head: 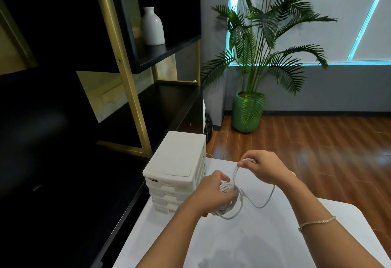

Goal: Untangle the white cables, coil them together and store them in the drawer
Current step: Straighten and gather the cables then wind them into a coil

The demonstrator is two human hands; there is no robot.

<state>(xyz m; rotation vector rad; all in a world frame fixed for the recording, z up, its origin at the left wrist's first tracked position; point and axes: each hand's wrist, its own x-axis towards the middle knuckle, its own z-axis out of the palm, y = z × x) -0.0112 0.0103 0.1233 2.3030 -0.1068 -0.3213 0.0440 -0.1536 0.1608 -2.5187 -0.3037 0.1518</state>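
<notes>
A bundle of white cables (231, 206) hangs in loose loops just above the white table (243, 240). My left hand (213, 191) grips the bundle at its top. My right hand (262, 168), higher and to the right, pinches several strands and holds them up from the bundle. One thin loop of cable trails out to the right over the table. The white drawer unit (177, 172), with several shallow drawers all closed, stands at the table's left edge, just left of my left hand.
A black and gold shelf unit (135, 73) with a white vase (152, 26) stands to the left. A potted palm (247, 111) stands on the wooden floor beyond the table. The table's far edge lies just behind my hands.
</notes>
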